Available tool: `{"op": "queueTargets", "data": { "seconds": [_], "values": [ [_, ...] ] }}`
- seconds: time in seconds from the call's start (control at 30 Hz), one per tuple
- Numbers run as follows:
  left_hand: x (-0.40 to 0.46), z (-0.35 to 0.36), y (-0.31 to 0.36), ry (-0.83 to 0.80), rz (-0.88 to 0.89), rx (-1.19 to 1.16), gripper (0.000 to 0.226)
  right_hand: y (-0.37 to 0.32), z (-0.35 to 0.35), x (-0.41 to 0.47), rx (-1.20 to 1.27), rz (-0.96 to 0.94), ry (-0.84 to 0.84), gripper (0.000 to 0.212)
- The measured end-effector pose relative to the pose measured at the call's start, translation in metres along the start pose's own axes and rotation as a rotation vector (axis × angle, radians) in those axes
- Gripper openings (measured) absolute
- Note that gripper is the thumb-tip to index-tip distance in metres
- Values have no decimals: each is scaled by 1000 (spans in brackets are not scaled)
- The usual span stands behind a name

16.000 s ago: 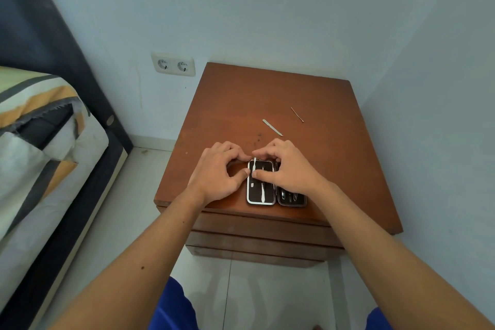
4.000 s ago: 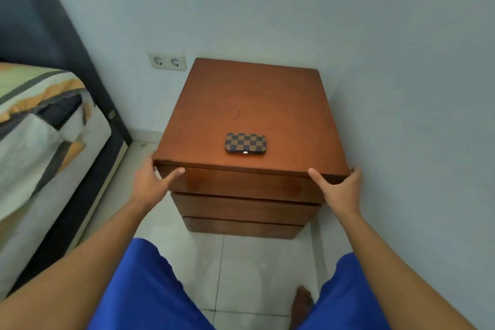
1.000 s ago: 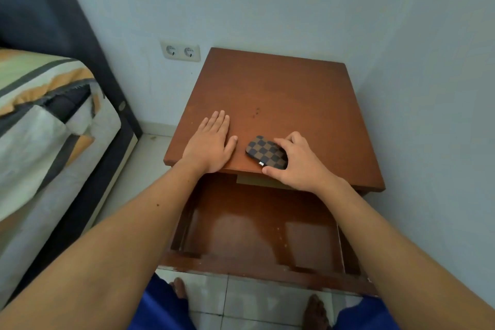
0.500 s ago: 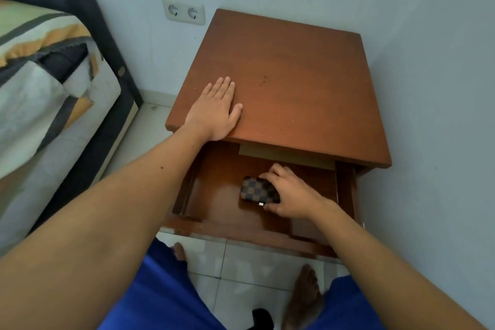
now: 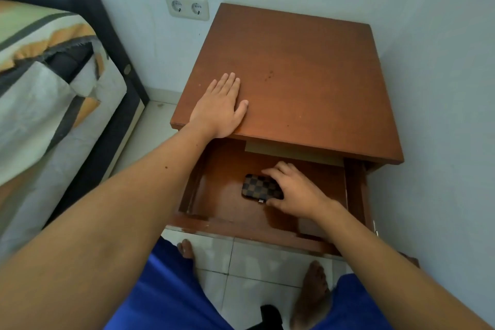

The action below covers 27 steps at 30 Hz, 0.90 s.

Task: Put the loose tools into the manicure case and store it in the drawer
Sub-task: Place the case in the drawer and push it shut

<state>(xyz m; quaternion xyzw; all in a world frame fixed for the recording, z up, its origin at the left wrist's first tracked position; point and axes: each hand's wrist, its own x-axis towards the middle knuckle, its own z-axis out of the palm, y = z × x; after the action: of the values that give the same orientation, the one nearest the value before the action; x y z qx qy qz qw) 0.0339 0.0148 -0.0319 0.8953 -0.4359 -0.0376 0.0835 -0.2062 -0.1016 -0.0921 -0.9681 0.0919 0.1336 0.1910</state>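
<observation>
The closed manicure case (image 5: 258,186), brown with a checkered pattern, lies flat on the floor of the pulled-out top drawer (image 5: 214,225) of a brown wooden nightstand (image 5: 308,83). My right hand (image 5: 297,190) reaches into the drawer with fingers and thumb around the case's right end. My left hand (image 5: 219,107) rests flat, fingers spread, on the front left of the nightstand top. No loose tools are in sight.
A bed with a striped cover (image 5: 48,83) stands at the left. A double wall socket (image 5: 187,7) sits behind the nightstand. The right wall runs close along the nightstand. My bare feet (image 5: 313,295) are on white floor tiles below the drawer front.
Over the last second my right hand carried the case from the nightstand top down into the open drawer; it now lies on the drawer floor. My left hand has stayed flat on top.
</observation>
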Motion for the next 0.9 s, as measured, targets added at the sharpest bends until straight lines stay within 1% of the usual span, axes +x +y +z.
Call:
{"op": "queueTargets", "data": {
  "seconds": [0.07, 0.1, 0.13, 0.2, 0.27, 0.3, 0.37, 0.43, 0.57, 0.7, 0.9],
  "values": [
    [0, 0, 0, 0, -2, 3, 72, -10, -15, -21, 67, -41, 87, 70],
    [-1, -1, 0, -1, -5, 5, 72, -17, -23, -35, 121, -61, 109, 71],
    [-1, -1, 1, -2, -7, 7, 72, -24, -32, -50, 175, -76, 112, 77],
    [-1, -1, 1, -3, -11, 10, 72, -36, -42, -77, 230, -102, 52, 101],
    [-1, -1, 2, -2, -11, 15, 72, -42, -40, -95, 145, -129, 16, 121],
    [-1, -1, 2, -2, -11, 18, 72, -42, -34, -99, 69, -142, 30, 126],
    [-1, -2, 2, -4, -10, 18, 72, -39, -26, -100, -50, -141, 100, 129],
    [-2, -2, 2, -2, -10, 20, 72, -36, -24, -95, -112, -130, 162, 133],
    [-1, -1, 2, -7, -12, 18, 72, -36, -37, -82, -211, -99, 224, 141],
    [0, 0, 0, -9, -6, 10, 73, -31, -52, -67, -260, -5, 266, 148],
    [0, 1, 0, -7, -7, 7, 72, -16, -70, -35, -261, 96, 286, 152]
  ]
}}
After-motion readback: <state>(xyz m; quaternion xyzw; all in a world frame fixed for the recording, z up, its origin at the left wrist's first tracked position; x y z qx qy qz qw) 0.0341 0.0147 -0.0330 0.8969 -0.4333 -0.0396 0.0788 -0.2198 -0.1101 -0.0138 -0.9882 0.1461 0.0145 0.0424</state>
